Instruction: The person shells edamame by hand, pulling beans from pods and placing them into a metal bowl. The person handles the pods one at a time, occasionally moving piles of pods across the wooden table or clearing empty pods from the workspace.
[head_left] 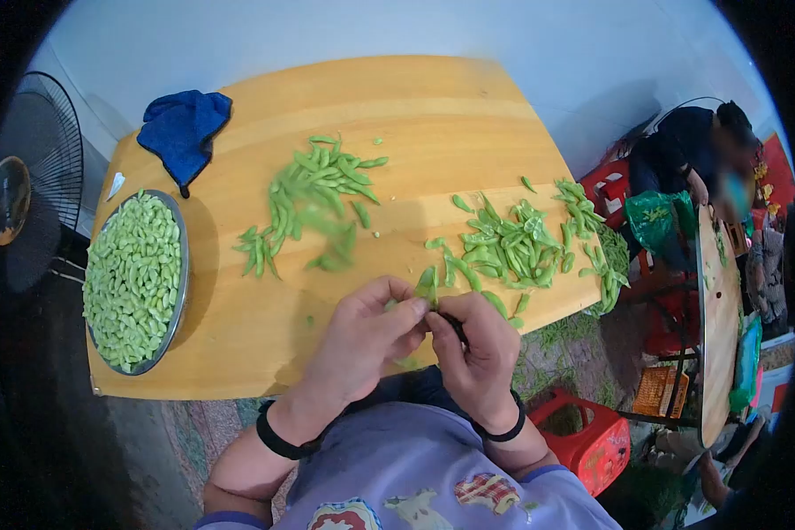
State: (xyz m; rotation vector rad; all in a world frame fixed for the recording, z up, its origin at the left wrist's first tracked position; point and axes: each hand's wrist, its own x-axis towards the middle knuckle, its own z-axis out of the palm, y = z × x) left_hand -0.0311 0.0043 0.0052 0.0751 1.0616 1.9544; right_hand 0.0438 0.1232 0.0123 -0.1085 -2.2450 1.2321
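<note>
Over the table's front edge, both my hands meet at a green soybean pod (427, 284). My left hand (371, 336) is closed, pinching the pod between thumb and fingers. Curled close beside it, my right hand (481, 349) has its thumb and fingertips at the pod's lower end. A small dark object (456, 327) shows between the right hand's fingers; its kind is mostly hidden. To the right of the pod lies a loose heap of pods (512, 247). Further up and left is another pile of pods (322, 177), its lower part blurred.
A round metal tray (184, 291) heaped with shelled beans (132, 283) stands at the left. A blue cloth (184, 132) lies behind it on the wooden table (433, 115). There is a fan (35, 168) at far left, a red stool (587, 442) at right, and a person (689, 150) beyond.
</note>
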